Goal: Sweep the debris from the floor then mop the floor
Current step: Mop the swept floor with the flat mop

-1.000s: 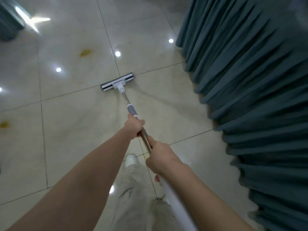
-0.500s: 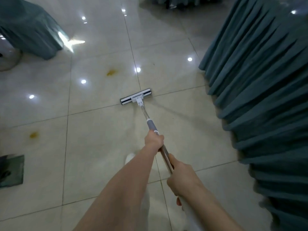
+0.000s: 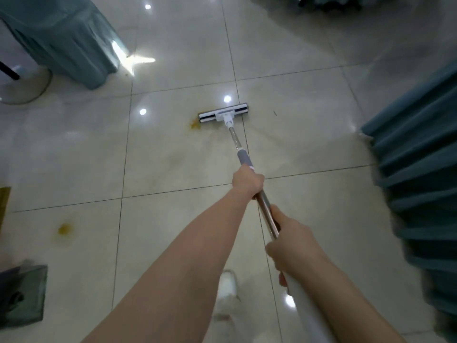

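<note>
Left hand (image 3: 247, 180) clamped round the mop pole (image 3: 265, 209) just behind its grey sleeve (image 3: 243, 157), right hand (image 3: 291, 240) gripping further back: a spread hold for steering and push. The mop head (image 3: 223, 115) lies flat on the floor (image 3: 173, 157), its left end just beside a yellow stain (image 3: 195, 125), likely its target.

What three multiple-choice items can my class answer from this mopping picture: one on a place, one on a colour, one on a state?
1. The yellow stain lies by which part of the mop head? A its left end; B its right end; C on top of it.
2. The curtain at the right is: A red; B teal; C white.
3. The mop handle is: A gripped by both hands; B gripped by one hand; C lying unheld.
Key: 1 A, the stain sits just off the head's left tip; 2 B, its folds are blue-green; 3 A, the left hand grips ahead of the right hand.
</note>
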Motion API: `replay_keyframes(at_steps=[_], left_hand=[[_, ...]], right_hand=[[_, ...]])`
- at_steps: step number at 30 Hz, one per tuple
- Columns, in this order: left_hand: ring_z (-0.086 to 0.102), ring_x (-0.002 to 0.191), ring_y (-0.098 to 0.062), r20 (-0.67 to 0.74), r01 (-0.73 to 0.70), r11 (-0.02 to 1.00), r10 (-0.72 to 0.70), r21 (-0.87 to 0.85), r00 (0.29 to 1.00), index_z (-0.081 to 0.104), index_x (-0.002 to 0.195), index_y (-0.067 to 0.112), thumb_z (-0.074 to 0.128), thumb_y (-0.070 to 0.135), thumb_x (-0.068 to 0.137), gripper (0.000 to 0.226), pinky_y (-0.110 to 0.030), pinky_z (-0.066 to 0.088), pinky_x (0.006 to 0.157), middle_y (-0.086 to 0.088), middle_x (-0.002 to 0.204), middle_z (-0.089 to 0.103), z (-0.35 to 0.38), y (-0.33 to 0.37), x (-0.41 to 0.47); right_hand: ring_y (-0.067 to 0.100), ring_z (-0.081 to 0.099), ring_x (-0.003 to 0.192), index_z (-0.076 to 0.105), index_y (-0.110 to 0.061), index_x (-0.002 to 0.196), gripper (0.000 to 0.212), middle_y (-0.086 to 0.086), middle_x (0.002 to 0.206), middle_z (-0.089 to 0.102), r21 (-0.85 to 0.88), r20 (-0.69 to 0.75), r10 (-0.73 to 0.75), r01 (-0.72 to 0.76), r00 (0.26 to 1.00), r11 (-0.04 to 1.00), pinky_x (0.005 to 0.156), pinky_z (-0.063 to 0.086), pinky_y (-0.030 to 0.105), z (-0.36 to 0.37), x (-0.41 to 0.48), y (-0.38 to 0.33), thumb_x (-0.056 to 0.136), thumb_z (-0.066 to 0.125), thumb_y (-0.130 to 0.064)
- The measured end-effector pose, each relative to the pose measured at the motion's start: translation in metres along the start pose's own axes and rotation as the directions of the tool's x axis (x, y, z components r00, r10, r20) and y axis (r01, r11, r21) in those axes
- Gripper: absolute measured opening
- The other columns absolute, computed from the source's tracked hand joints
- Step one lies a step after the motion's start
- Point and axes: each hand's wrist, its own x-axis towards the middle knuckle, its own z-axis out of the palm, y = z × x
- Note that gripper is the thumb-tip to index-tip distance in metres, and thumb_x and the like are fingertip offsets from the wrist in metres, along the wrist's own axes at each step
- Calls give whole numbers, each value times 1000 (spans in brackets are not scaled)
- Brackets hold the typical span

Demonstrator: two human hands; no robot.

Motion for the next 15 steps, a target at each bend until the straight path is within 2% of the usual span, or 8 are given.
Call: replay_keyframes(at_steps=[2,5,8,10,15], left_hand=[[62,94,-33,-11,-16,1000,16,26,1000,53,118,5,56,16,86,34,-34,53,54,-16,110,60,-31,8,45],[65,95,-35,-25,-18,1000,18,23,1000,55,115,5,56,16,85,32,-41,59,72,-18,111,63,-70,9,103],[67,90,-37,-32,-6,1000,5,-16,999,55,111,6,56,16,80,33,-49,59,68,-20,107,64,-99,-1,141],[68,89,-38,-26,-11,1000,11,-6,1000,54,109,7,55,17,79,32,-50,59,69,-21,106,65,-115,-15,154],[67,91,-37,-21,-34,999,35,41,999,55,108,13,55,20,79,30,-48,59,72,-19,103,66,-132,-54,131]], right_hand=[[26,60,47,25,-43,147,79,10,92,54,35,2,-7,7,1000,999,36,49,27,5,33,-42,83,38,3],[30,65,61,27,-39,146,75,10,96,53,63,8,-16,15,1000,998,42,57,37,18,75,-94,85,39,3],[34,66,70,24,-36,147,77,9,99,51,97,24,-19,17,1000,995,51,60,47,39,105,-128,85,41,4],[34,66,69,23,-33,148,77,8,96,49,110,41,-31,26,999,994,51,60,49,59,114,-140,84,43,5],[37,66,72,10,-41,150,89,8,96,50,120,73,-35,26,997,992,50,59,50,105,97,-137,84,45,6]])
